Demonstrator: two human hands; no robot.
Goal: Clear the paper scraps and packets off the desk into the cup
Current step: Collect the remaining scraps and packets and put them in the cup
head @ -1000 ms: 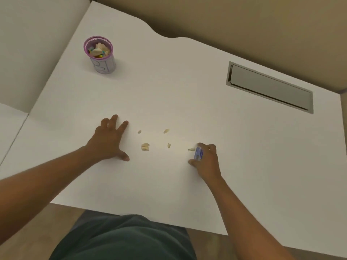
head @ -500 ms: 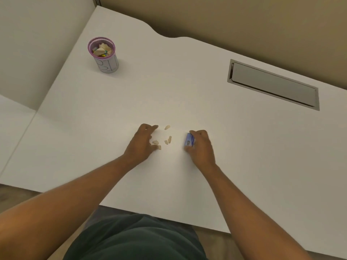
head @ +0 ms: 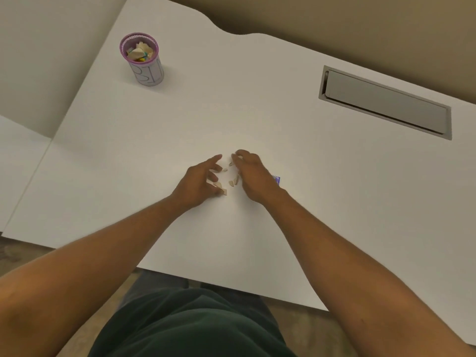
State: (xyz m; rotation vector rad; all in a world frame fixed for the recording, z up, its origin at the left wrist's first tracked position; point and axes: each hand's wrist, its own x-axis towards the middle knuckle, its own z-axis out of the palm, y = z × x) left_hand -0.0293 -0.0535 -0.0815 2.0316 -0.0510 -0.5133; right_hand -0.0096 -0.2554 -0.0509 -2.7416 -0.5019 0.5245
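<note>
Several small cream paper scraps (head: 231,182) lie bunched on the white desk (head: 231,112) between my two hands. My left hand (head: 199,181) is cupped on their left side with fingers spread, its fingertips touching the nearest scraps. My right hand (head: 251,173) curls around them from the right. A blue packet (head: 277,180) peeks out from under its far side, held against the palm. The purple-rimmed cup (head: 144,60) stands far back left, holding paper scraps and coloured bits.
A grey rectangular cable hatch (head: 385,103) is set into the desk at the back right. A lower white surface (head: 15,161) adjoins the desk on the left. The desk's front edge runs just in front of my body.
Both hands have moved together toward the middle, sweeping the scattered scraps into a tight cluster. The blue packet has slipped from the front of my right hand to under it.
</note>
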